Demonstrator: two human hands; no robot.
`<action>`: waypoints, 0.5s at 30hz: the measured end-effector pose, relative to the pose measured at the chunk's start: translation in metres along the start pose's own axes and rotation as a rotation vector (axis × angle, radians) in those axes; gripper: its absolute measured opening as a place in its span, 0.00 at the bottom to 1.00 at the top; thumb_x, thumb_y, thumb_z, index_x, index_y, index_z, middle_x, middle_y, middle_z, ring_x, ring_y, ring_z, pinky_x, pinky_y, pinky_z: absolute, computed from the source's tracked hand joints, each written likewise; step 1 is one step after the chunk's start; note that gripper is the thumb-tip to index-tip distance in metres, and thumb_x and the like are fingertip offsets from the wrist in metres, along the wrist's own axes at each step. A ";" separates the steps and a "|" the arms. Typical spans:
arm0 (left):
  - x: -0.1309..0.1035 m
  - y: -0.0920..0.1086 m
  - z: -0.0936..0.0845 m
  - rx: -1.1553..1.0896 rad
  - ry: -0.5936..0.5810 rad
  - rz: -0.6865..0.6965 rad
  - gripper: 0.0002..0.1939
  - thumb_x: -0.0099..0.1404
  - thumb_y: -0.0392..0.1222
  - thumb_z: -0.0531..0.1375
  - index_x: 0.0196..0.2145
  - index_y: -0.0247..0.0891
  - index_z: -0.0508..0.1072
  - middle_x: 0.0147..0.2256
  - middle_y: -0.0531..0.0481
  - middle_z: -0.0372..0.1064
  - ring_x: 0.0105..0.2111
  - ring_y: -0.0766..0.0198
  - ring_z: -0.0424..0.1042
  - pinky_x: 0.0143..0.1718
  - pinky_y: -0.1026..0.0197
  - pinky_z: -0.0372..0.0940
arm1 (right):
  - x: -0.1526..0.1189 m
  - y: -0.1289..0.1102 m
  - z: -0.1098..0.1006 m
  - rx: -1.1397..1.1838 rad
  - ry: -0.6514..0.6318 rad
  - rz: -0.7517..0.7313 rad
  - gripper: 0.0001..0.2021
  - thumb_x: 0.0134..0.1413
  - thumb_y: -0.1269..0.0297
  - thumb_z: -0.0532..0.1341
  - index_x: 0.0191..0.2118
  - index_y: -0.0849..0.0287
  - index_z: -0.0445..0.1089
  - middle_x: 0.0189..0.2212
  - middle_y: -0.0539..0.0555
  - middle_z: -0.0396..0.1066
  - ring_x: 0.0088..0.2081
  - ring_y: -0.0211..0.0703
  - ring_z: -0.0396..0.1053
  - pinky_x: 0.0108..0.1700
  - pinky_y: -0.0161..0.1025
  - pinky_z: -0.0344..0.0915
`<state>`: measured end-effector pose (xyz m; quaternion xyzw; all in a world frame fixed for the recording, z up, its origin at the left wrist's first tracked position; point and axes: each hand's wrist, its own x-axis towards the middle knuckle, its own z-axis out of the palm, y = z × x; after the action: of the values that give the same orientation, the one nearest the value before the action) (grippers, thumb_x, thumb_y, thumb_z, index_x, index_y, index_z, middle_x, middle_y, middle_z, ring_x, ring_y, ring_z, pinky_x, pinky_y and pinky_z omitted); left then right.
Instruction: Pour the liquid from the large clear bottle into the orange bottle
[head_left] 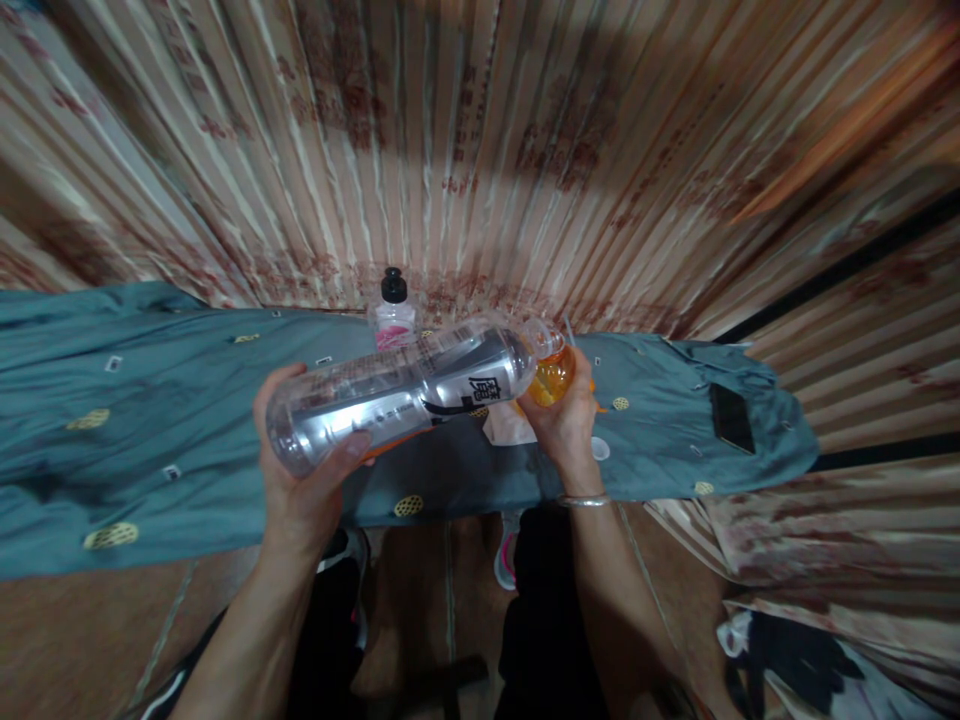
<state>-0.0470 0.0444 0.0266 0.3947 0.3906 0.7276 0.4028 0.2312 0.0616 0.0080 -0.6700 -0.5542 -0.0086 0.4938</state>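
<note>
A large clear bottle (405,395) with a silver label lies tilted nearly sideways in the air, its neck toward the right. My left hand (304,480) is wrapped round its base end. My right hand (564,415) holds a small orange bottle (553,378), its mouth close against the mouth of the large bottle; whether they touch is hard to tell. Behind the large bottle stands a clear bottle with a black cap and pink label (394,318). A whitish flat item (508,425) lies below the bottle necks, partly hidden.
A green patterned cloth (187,420) covers the narrow table. A dark phone (732,418) lies at its right end. Near my right wrist is a small white round item (600,448). Pleated curtains (465,150) hang behind the table. Something orange shows under the large bottle.
</note>
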 end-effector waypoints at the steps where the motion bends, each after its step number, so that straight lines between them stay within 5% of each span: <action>1: 0.000 0.000 0.000 -0.001 0.000 0.000 0.46 0.34 0.47 0.84 0.53 0.53 0.79 0.43 0.52 0.74 0.39 0.58 0.74 0.22 0.66 0.73 | 0.000 0.000 0.000 0.001 0.000 0.000 0.39 0.49 0.59 0.71 0.66 0.58 0.60 0.56 0.65 0.79 0.53 0.59 0.81 0.54 0.54 0.80; 8: 0.001 0.001 0.002 -0.001 -0.001 0.042 0.44 0.34 0.48 0.84 0.52 0.52 0.80 0.42 0.53 0.74 0.39 0.61 0.74 0.29 0.66 0.75 | 0.002 -0.001 -0.001 -0.024 0.019 0.015 0.38 0.45 0.58 0.72 0.63 0.59 0.64 0.55 0.66 0.79 0.51 0.59 0.82 0.52 0.54 0.80; 15: -0.001 0.000 0.001 0.024 -0.044 0.041 0.45 0.39 0.50 0.83 0.55 0.53 0.77 0.44 0.51 0.72 0.38 0.59 0.73 0.20 0.68 0.70 | 0.000 -0.004 -0.001 -0.006 0.002 0.028 0.39 0.47 0.59 0.72 0.64 0.60 0.62 0.55 0.66 0.79 0.51 0.59 0.82 0.54 0.53 0.79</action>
<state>-0.0454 0.0440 0.0269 0.4234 0.3822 0.7220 0.3916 0.2292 0.0611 0.0110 -0.6794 -0.5441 -0.0040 0.4923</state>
